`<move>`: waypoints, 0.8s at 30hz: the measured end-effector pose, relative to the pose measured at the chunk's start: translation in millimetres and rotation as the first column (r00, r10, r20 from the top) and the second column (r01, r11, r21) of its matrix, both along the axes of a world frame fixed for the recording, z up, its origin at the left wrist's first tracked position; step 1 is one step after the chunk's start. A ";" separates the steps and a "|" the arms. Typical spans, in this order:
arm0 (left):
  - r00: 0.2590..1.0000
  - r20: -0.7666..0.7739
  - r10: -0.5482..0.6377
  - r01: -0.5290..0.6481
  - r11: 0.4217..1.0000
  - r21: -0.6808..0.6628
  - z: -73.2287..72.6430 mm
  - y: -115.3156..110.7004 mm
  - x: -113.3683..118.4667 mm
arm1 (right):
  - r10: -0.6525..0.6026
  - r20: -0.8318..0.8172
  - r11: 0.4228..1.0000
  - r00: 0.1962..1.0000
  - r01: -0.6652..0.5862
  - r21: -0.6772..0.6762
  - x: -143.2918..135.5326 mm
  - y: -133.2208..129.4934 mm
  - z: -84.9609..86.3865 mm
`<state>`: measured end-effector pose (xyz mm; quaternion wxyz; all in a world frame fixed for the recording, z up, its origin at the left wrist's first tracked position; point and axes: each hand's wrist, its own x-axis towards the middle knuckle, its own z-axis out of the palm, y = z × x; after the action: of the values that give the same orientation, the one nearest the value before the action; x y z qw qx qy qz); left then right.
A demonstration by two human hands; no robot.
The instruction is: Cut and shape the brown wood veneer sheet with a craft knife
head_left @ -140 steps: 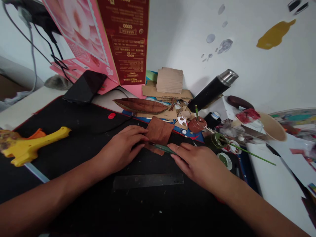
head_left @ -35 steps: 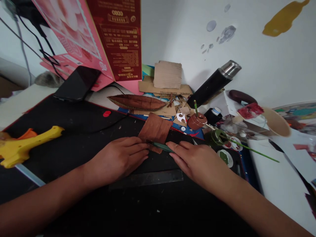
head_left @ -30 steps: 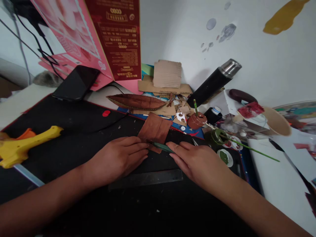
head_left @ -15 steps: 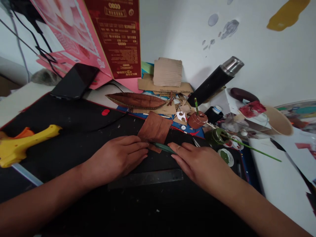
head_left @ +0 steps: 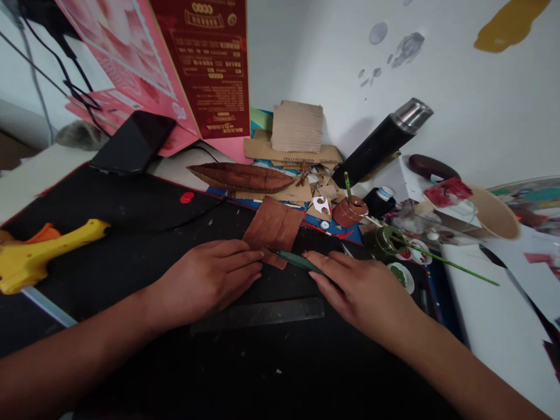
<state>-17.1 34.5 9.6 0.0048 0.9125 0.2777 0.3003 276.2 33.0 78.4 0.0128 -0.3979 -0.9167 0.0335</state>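
Note:
A square brown-painted piece (head_left: 276,224), streaked along its surface, lies on the black mat (head_left: 262,373). My left hand (head_left: 214,277) rests low over its lower left edge, fingers stretched out side by side, thumb hidden. In my right hand (head_left: 359,286) is a slim green pen-shaped tool (head_left: 295,259), gripped between thumb and fingers. Its dark pointed tip reaches the lower part of the brown piece, close to my left fingertips. I cannot tell whether it is a pen or a craft knife. A clear ruler (head_left: 280,313) lies just below both hands.
Behind the brown piece is a brown boat-shaped form (head_left: 240,177). Paint jars, brown (head_left: 349,213) and green (head_left: 382,242), stand at right, near a leaning black flask (head_left: 380,143). A yellow glue gun (head_left: 48,256) lies left, below a phone (head_left: 133,143). Cardboard (head_left: 297,125) is stacked behind.
My right hand has shifted slightly right with the green pen-shaped tool, showing more of its length. My left hand and the brown piece stay almost in place.

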 end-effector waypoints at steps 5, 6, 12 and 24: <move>1.000 0.011 0.004 -0.004 1.000 0.011 1.8 -0.3 0.5 | 0.004 0.006 1.000 1.000 -0.004 0.009 -5.0 3.7 -3.5; 1.000 0.014 0.006 -0.006 1.000 0.008 2.6 -0.2 0.9 | 0.006 0.003 1.000 1.000 -0.006 0.008 -5.6 4.1 -4.5; 1.000 0.023 0.011 -0.011 1.000 0.006 5.7 0.4 2.1 | 0.019 -0.010 1.000 1.000 -0.019 -0.004 -7.5 4.8 -7.5; 1.000 0.021 0.007 -0.007 1.000 -0.009 3.7 -0.2 1.4 | 0.014 0.013 0.999 1.000 -0.013 -0.029 -12.7 9.2 -8.3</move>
<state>-15.7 34.4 13.3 0.0108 0.9083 0.2820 0.3087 263.4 42.2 70.1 0.0006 -0.3920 -0.9189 0.0444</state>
